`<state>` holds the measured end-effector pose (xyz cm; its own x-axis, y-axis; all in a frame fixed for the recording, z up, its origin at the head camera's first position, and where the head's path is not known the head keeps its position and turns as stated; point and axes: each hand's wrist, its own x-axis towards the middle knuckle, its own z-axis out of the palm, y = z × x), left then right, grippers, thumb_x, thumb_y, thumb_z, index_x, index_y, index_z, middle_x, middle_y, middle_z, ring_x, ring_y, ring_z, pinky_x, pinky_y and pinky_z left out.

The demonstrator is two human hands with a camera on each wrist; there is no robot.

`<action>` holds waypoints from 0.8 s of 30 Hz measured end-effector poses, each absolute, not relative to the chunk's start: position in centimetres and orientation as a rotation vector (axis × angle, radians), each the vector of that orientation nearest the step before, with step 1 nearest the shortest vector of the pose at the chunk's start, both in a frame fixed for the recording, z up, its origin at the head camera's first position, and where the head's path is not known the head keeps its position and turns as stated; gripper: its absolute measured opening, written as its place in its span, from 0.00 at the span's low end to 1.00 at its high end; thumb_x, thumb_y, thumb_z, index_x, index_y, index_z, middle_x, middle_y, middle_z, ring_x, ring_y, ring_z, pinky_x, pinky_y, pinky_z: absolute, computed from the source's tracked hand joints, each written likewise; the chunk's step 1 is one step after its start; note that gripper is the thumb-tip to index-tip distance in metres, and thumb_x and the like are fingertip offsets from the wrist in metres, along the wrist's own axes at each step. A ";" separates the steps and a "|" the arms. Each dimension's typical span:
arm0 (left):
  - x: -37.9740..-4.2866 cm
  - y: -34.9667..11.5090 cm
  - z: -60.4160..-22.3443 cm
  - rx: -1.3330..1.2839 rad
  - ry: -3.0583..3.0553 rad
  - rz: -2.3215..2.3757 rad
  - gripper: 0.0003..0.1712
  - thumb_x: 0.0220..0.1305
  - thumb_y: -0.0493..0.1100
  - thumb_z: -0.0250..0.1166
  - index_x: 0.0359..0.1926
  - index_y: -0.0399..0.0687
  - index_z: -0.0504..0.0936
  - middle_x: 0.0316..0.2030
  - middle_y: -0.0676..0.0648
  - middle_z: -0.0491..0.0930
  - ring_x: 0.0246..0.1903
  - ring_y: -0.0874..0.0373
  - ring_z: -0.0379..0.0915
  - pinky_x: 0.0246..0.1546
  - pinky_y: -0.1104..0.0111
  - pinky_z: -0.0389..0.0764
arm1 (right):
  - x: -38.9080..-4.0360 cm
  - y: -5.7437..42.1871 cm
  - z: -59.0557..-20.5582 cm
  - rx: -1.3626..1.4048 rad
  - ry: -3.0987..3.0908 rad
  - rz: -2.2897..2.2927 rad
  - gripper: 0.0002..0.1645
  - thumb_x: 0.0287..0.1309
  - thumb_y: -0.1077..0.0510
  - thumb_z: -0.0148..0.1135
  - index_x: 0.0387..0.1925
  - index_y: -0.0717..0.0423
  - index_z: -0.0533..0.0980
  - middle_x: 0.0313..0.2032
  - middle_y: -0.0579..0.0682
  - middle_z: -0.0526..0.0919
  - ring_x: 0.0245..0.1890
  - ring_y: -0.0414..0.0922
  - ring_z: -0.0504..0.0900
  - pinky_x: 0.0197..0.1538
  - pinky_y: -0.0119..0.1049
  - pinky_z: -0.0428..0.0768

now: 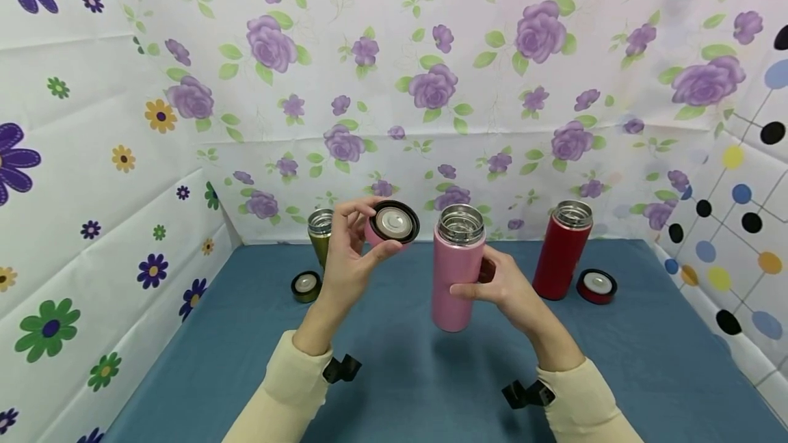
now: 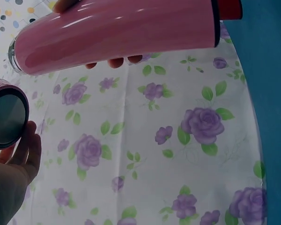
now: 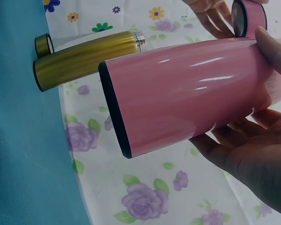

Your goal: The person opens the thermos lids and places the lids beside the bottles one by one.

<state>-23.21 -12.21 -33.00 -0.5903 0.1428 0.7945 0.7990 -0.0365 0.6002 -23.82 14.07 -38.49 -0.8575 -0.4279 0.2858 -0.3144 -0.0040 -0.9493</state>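
My left hand (image 1: 349, 251) pinches a pink flask lid (image 1: 395, 223) by its side, its black-rimmed underside facing the head camera. To its right, my right hand (image 1: 501, 286) grips the body of a pink thermos flask (image 1: 454, 286), thumb across the front and fingers round behind. The flask is uncapped and upright, its steel mouth showing, and it is lifted above the table. A gap separates lid and flask mouth. In the right wrist view the flask's dark base (image 3: 114, 110) shows, with the pink lid (image 3: 255, 19) beyond it.
Behind my left hand stands an uncapped olive-gold flask (image 1: 321, 231), its lid (image 1: 306, 286) lying beside it. An uncapped red flask (image 1: 563, 251) stands at the right, its lid (image 1: 597, 286) close by. Flowered cloth walls enclose the blue table (image 1: 394, 388) at the back and sides.
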 end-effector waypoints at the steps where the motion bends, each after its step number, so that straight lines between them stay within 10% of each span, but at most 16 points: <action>1: -23.2 -12.4 -33.1 -0.990 -1.736 -1.670 0.43 0.64 0.60 0.71 0.55 0.30 0.61 0.64 0.32 0.71 0.58 0.53 0.78 0.55 0.67 0.80 | -23.8 14.0 -38.5 -0.801 2.152 -2.012 0.39 0.54 0.55 0.76 0.67 0.53 0.73 0.58 0.55 0.81 0.56 0.59 0.79 0.54 0.52 0.83; 24: -22.4 -17.6 -36.5 -0.819 -1.893 -1.789 0.36 0.61 0.51 0.75 0.53 0.29 0.67 0.61 0.35 0.79 0.57 0.56 0.80 0.56 0.70 0.80 | -24.1 12.8 -38.2 -0.821 2.130 -1.964 0.37 0.58 0.54 0.76 0.68 0.54 0.73 0.58 0.57 0.81 0.54 0.58 0.81 0.53 0.51 0.84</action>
